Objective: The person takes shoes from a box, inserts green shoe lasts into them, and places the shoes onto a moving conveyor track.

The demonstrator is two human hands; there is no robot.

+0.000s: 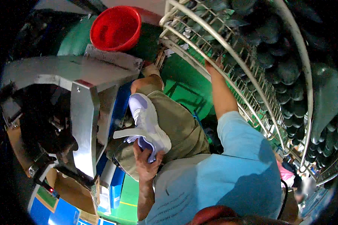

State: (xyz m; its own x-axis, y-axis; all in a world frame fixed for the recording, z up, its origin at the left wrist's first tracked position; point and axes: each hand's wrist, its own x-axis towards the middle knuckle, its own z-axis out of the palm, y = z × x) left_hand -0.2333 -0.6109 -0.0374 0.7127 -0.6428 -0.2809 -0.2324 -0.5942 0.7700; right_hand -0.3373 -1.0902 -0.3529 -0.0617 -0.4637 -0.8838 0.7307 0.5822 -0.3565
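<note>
Here's the left hand (148, 164), holding a lavender-and-white shoe (151, 122) at its open collar, the toe pointing away across the thigh of the khaki shorts (182, 122). The shoe's pale strap (129, 132) juts left toward the machine (84, 131), whose bright metal edge stands near on that side. Over on the right, the curved bars of the rack (234, 54) close things in; open room shows as green floor (184, 92) between leg and rack. The right hand (215, 63) reaches the rack, partly behind a rail, so I cannot tell whether it's gripping anything. Some left fingertips dip out of sight at the collar. Dark shapes (285, 71) crowd the rack, hard to make out; the machine's inside drops into shadow, and blackness swallows the rim.
</note>
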